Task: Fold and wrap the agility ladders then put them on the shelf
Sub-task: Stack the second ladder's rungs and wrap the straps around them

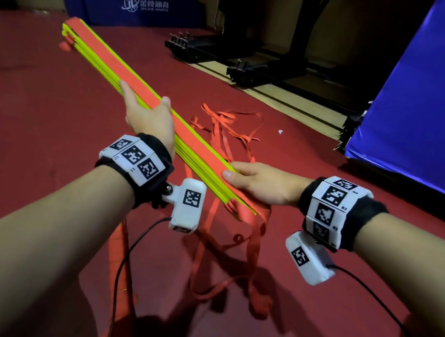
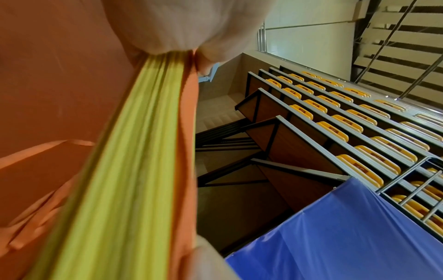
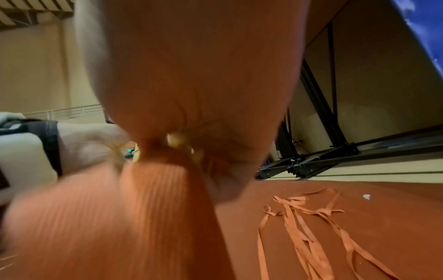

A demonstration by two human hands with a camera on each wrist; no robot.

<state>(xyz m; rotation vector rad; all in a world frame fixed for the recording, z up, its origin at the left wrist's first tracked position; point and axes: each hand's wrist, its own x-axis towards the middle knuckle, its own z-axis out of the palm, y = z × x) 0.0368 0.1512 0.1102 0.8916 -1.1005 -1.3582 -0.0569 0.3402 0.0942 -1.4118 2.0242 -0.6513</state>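
Rungs (image 1: 141, 85) form 1 stacked bundle gripped by 2 hands, left (image 1: 148, 120) and right (image 1: 264, 184), straps (image 1: 229, 130) trailing.

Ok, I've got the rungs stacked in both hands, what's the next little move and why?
Probably start winding the loose red straps around the stack of rungs. The left hand grips the middle and the right hand the near end, so the bundle is gathered, but the straps trail unwrapped on the red mat.

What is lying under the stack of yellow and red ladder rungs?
Under the stack of yellow and red flat rungs, loose red fabric straps lie tangled on the red floor mat. The stack hides their middle part.
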